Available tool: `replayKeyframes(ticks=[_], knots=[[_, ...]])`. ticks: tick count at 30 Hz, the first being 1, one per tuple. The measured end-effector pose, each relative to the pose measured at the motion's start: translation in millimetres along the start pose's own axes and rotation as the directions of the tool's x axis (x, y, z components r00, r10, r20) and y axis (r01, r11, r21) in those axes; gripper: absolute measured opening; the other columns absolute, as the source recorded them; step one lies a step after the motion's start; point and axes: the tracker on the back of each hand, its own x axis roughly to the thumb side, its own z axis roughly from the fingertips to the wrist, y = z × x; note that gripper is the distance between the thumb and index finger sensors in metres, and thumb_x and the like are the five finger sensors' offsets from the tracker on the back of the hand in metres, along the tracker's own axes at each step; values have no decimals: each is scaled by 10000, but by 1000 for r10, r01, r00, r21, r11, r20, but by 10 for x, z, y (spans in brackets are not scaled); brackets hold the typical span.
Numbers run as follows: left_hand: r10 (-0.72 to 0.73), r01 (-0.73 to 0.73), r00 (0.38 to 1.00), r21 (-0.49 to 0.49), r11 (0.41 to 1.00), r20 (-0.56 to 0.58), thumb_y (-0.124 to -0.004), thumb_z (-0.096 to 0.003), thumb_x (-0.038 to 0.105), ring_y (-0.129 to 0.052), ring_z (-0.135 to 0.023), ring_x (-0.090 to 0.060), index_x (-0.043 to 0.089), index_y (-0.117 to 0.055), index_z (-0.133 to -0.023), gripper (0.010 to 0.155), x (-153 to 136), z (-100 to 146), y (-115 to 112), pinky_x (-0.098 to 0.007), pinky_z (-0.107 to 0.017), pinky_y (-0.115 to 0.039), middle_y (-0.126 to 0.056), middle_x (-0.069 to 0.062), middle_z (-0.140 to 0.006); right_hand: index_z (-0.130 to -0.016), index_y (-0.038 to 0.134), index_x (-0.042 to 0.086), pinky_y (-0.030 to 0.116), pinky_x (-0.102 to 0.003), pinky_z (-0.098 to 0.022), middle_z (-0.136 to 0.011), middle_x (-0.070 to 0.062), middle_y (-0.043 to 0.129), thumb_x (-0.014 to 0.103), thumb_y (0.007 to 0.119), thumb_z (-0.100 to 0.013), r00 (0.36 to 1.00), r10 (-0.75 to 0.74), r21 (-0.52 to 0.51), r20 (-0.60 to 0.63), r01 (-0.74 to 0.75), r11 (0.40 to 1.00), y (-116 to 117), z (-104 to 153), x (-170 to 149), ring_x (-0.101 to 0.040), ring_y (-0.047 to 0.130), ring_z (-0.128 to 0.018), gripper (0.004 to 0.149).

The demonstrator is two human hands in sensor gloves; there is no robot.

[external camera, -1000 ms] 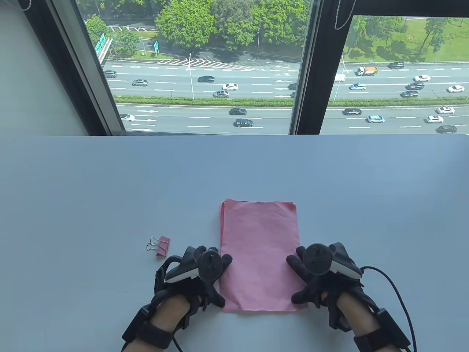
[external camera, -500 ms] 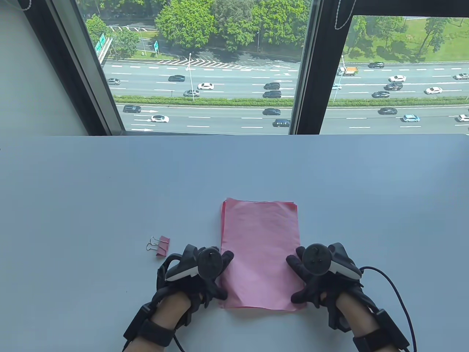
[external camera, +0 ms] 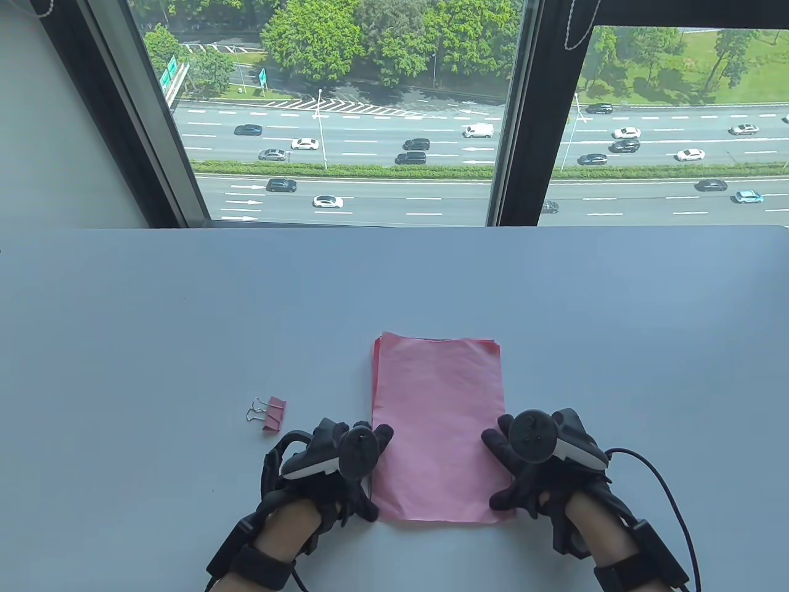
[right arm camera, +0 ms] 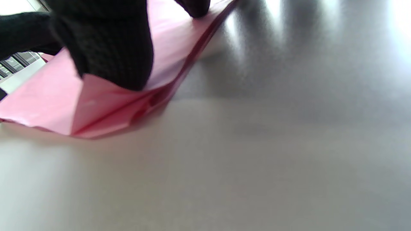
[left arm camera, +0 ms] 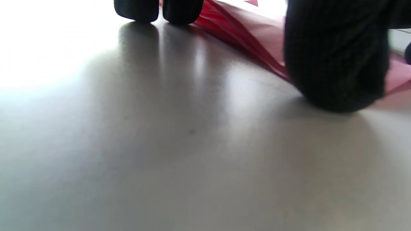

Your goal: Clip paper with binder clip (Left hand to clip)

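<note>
A stack of pink paper (external camera: 437, 425) lies flat on the white table (external camera: 185, 320), near the front. A pink binder clip (external camera: 271, 414) with wire handles lies on the table to the left of the stack, apart from both hands. My left hand (external camera: 376, 472) rests against the stack's left edge, its fingers spread and holding nothing. In the left wrist view its thumb (left arm camera: 337, 57) touches the fanned sheets (left arm camera: 257, 35). My right hand (external camera: 498, 468) rests on the stack's right edge. In the right wrist view its thumb (right arm camera: 109, 48) presses on the top sheet (right arm camera: 48, 106).
The table's far edge meets a large window (external camera: 345, 111) with dark frames. A black cable (external camera: 666, 487) runs from my right wrist across the table's front right.
My left hand has shifted slightly along the stack's left edge, and the stack's near left corner has moved a little. My right hand and the binder clip have stayed put.
</note>
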Motion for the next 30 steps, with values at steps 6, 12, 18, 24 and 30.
replayKeyframes(ticks=[6,12,18,24,30], knots=[[31,-28,999,75,997,-30,-907,-296,639,-475,-1039,-508,277,-138,-1112,1178,33,-30,-31,-656,-706,-408,-448,-161,-1174,-1091,356,200,233,-746,-624,-1113,-143,167,477,945,-357,1000,6,-6,-3,-6,1000,3,-2,5,-552,134,-955,981],[163,-166,983,26,986,85,-900,-354,590,-405,-1057,-488,310,-156,-1110,1097,-26,-49,-23,-651,-712,-401,-456,-113,-1180,-1091,354,202,233,-745,-625,-1112,-142,165,480,941,-358,1000,8,-7,-4,-8,1000,6,-1,7,-550,134,-955,979],[645,-627,751,-151,764,141,-705,-451,629,-327,-1091,-385,340,-221,-1137,888,-237,6,-27,-615,-724,-337,-506,-105,-1196,-1090,355,200,233,-746,-623,-1111,-144,165,479,940,-358,1000,8,-8,-3,-8,1000,8,-3,10,-551,135,-955,978],[710,-714,685,-42,699,164,-682,-471,595,-459,-1051,-410,342,-580,-1112,697,-196,-21,-23,-600,-710,-422,-602,-145,-1145,-1088,387,186,252,-744,-621,-1110,-164,198,474,929,-371,1000,-2,-35,20,3,999,1,-1,-1,-565,166,-949,944],[735,-745,667,96,660,119,-813,-453,395,-897,-777,-316,179,-742,-1020,611,-182,-13,-3,-542,-607,-709,-763,-142,-1029,-1082,421,196,407,-713,-622,-1106,-210,335,510,860,-408,988,-147,-176,42,153,973,-161,85,-137,-552,381,-955,864]])
